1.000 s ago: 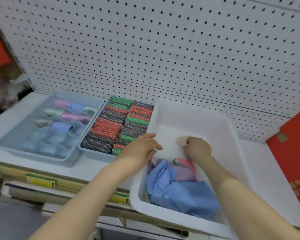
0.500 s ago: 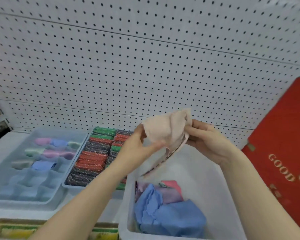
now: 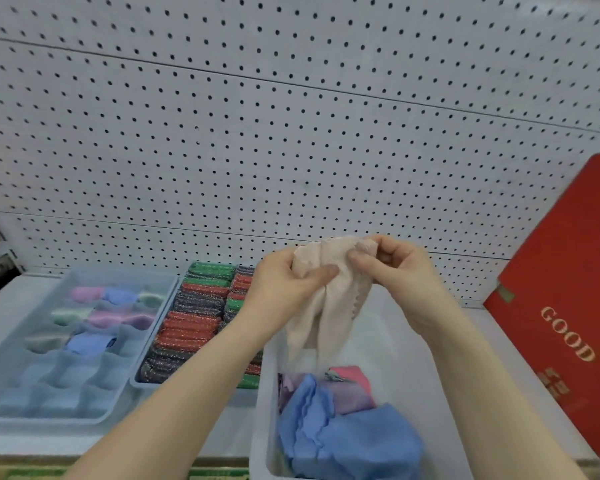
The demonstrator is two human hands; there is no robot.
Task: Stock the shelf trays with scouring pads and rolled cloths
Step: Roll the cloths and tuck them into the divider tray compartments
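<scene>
Both hands hold a peach cloth (image 3: 321,306) up above the white bin (image 3: 395,344), in front of the pegboard (image 3: 291,133). The left hand (image 3: 281,285) has its grip clamped on the cloth's upper left part, thumb across the front. The right hand (image 3: 399,268) has its grip clamped on the upper right edge, fingers curled over it. The rest of the cloth hangs bunched toward the bin's mouth.

Loose cloths (image 3: 347,441), blue, lilac and pink, lie in the bin's near end. The bin stands at the front edge of the shelf (image 3: 4,306), right of the middle. Just beside it on the left is a tray (image 3: 137,377) packed with pads (image 3: 191,323) in red, green and dark rows. Further left, a divided tray (image 3: 42,419) holds rolls (image 3: 99,318) in its far compartments. A red box (image 3: 565,299) leans at the shelf's right end.
</scene>
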